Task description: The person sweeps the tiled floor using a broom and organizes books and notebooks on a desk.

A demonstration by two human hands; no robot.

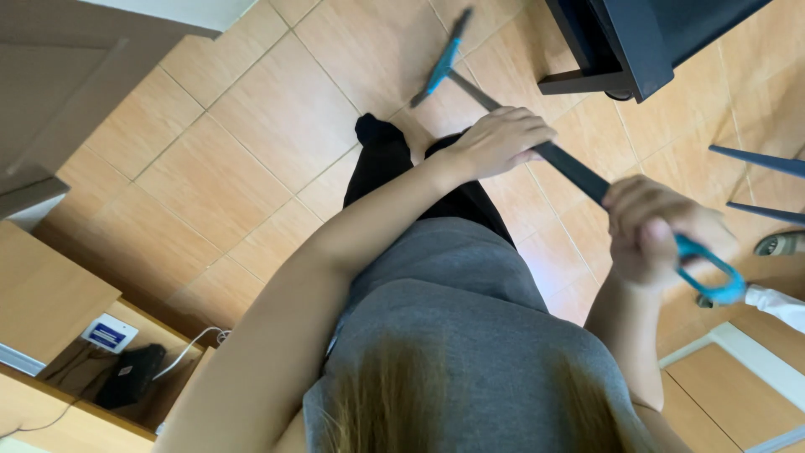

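Both hands grip one long dark mop handle [579, 172]: the left hand [503, 138] is wrapped around it lower down, the right hand [650, 231] fisted near the blue loop end [713, 273]; the blue mop head [440, 63] rests flat on the tan tiled floor [277, 117] ahead of the feet. Sweeping well probably means keeping that head flat and the hands well apart; the dark furniture leg [587, 80] stands close beside the shaft.

You're in a home room, prob. living/study area: glossy tan ceramic floor tiles [277, 126], light wooden shelf unit [50, 294] w/ black cabled box [130, 375], dark blue furniture base [625, 50].
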